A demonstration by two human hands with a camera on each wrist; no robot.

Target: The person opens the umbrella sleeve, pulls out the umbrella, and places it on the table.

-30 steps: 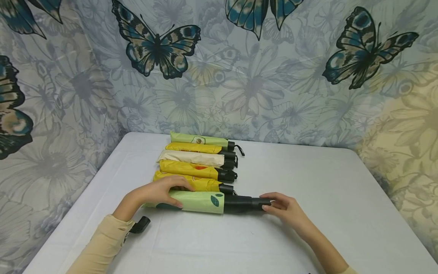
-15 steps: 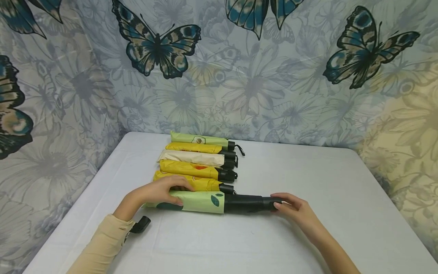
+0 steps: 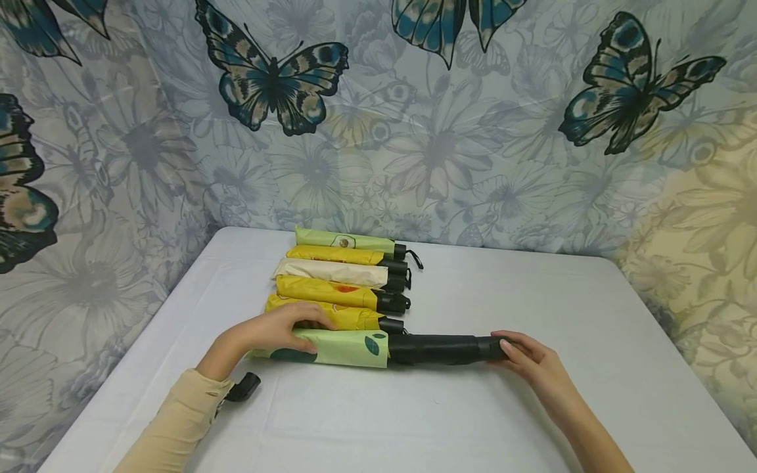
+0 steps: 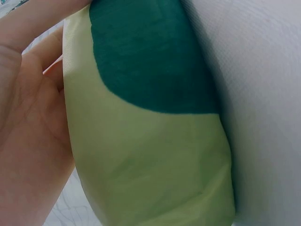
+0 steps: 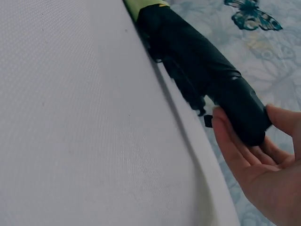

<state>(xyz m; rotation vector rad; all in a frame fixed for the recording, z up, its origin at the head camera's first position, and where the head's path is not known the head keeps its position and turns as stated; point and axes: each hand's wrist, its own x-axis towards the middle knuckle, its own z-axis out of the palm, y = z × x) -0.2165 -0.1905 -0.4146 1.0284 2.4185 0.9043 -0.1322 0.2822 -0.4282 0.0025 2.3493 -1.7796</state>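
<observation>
The left hand [image 3: 278, 332] lies over the sleeve end of a folded light-green fabric umbrella with dark green leaf prints [image 3: 340, 347], fingers curled over its top and thumb against its near side, holding it down on the white table [image 3: 449, 420]; the left wrist view shows the palm [image 4: 28, 141] pressed against the green cloth [image 4: 150, 160]. The right hand [image 3: 532, 364] holds the far tip of the umbrella's black plastic handle [image 3: 446, 348], fingers wrapped loosely around its rounded end [image 5: 240, 113], the handle drawn out long from the sleeve. The umbrella lies crosswise near the table's front middle, flat on the surface. A small black strap piece [image 3: 242, 387] rests by the left forearm's beige sleeve [image 3: 177, 420].

Just behind, touching side by side, sit five more folded umbrellas in a row: yellow [image 3: 331, 316], yellow with an orange mark [image 3: 328, 292], cream [image 3: 331, 272], yellow [image 3: 337, 255] and light green [image 3: 345, 241] farthest. Beyond hangs a pale floral curtain with blue butterflies [image 3: 272, 75].
</observation>
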